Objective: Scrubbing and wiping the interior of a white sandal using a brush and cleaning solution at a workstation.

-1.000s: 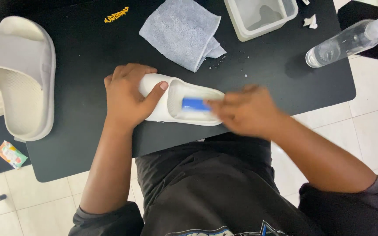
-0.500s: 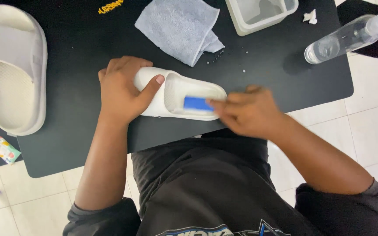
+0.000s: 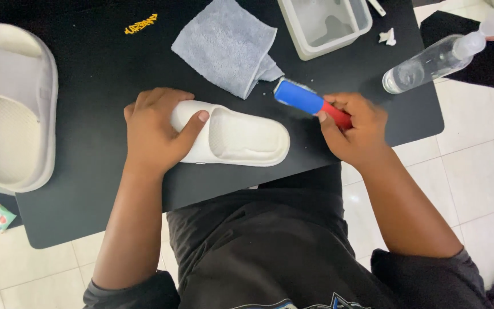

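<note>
A black table (image 3: 104, 166) carried everything. At its far left lay a large grey slide sandal (image 3: 12, 103), well apart from the work. In the middle, near the front edge, lay a smaller white slide sandal (image 3: 241, 137), toe end to the left. The left hand (image 3: 155, 129) was wrapped over its strap, thumb pressed on the strap's edge, pinning it to the table. A grey folded cloth (image 3: 224, 43) lay beyond it, with a pale plastic tub (image 3: 310, 48) to the right and a clear spray bottle (image 3: 430, 57) on its side at the far right. The right hand (image 3: 353, 129) gripped the red handle of a blue-headed brush (image 3: 301, 98), held clear of the sandal, just right of the cloth.
</note>
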